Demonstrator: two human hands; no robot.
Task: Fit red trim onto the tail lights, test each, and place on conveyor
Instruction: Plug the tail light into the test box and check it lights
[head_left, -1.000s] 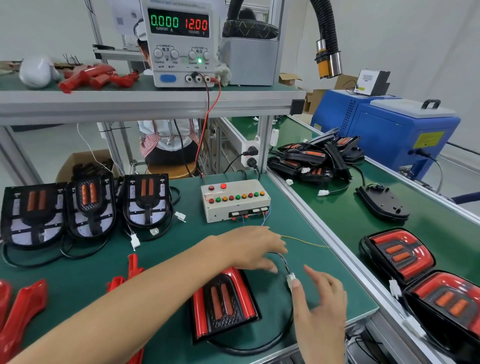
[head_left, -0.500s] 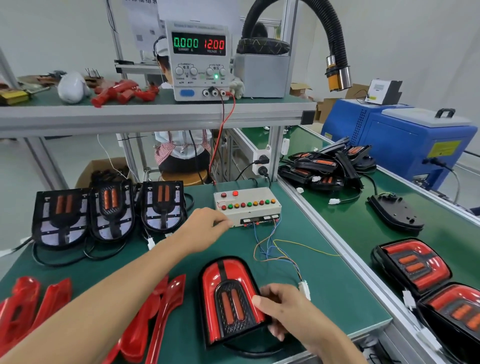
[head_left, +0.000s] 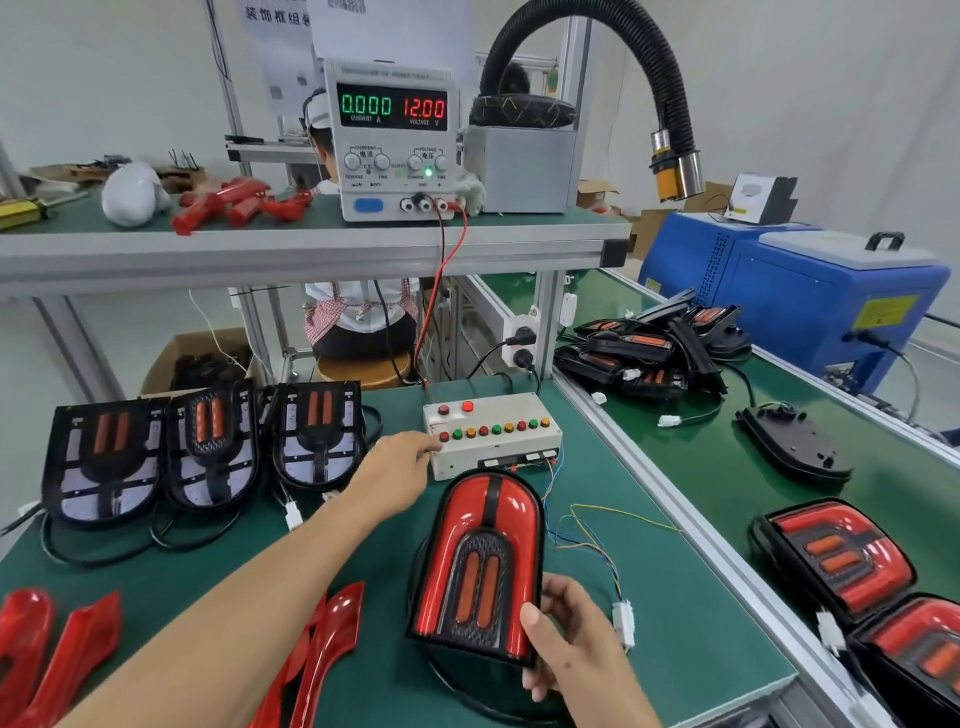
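My right hand (head_left: 569, 642) grips the lower right edge of a tail light with red trim (head_left: 480, 561) and tilts it up off the green bench. Its white plug (head_left: 622, 621) joins the thin coloured wires from the white test box (head_left: 493, 431). My left hand (head_left: 397, 467) reaches across to the box's left end, fingertips at the leftmost button. Three untrimmed black tail lights (head_left: 208, 447) lie at the back left. Loose red trim pieces (head_left: 62, 649) lie at the front left.
The power supply (head_left: 392, 145) on the upper shelf reads 0.000 and 12.00. The green conveyor (head_left: 691, 478) on the right carries finished tail lights (head_left: 836, 561), a face-down black housing (head_left: 792, 441) and a pile of black parts (head_left: 654, 343). Another person sits behind the shelf.
The left hand moved from the plug near the bench front up to the test box. The right hand left the plug, took hold of the tail light and tilted it upright.
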